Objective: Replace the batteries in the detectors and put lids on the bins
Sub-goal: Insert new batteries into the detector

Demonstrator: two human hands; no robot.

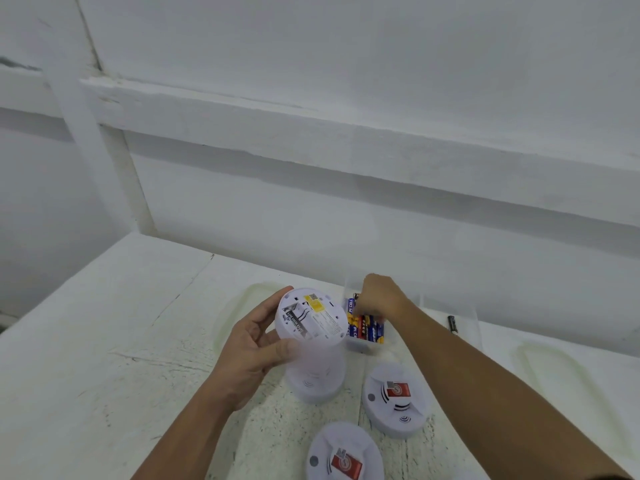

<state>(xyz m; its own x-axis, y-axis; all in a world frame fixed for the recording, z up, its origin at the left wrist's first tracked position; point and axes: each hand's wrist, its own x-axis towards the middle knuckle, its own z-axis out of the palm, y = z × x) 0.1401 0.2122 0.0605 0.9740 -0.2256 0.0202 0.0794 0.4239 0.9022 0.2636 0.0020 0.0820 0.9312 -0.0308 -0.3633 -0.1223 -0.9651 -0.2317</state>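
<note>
A: Far left of table (pixel 104 341)?

B: Item 1: pale outline lying flat, likely left lid (pixel 239 303). Not on any bin.

A: Next?

B: Item 2: left hand (pixel 254 351), curled round rim of detector (pixel 313 317), thumb on near edge. Held above table, back side up, label showing. Cannot tell whether battery bay is open or filled.

A: Beneath?

B: Item 3: 2nd detector (pixel 315 388), face up on table, partly hidden by item 2. Item 4: 3rd detector (pixel 344 452), face up, red label, nearest to camera.

A: Centre right?

B: Item 5: clear bin (pixel 362 345), no lid, holding batteries (pixel 367 329) standing on end. Item 6: right hand (pixel 381 299), reaching into bin from above, fingers down among batteries. Cannot tell whether pinching 1 or only touching.

A: Further right?

B: Item 7: 4th detector (pixel 394 400), face up, red label, just in front of bin. Item 8: black battery (pixel 452 323), lying alone; possibly inside a 2nd clear bin, too faint to confirm. Item 9: another pale outline, likely right lid (pixel 554 372), flat on table.

A: Progress?

B: Judged early or midway. Apparently fetching a cell for item 2. No telling which of the 3 tabled detectors are finished. Both lids off; lidding wholly outstanding.
</note>
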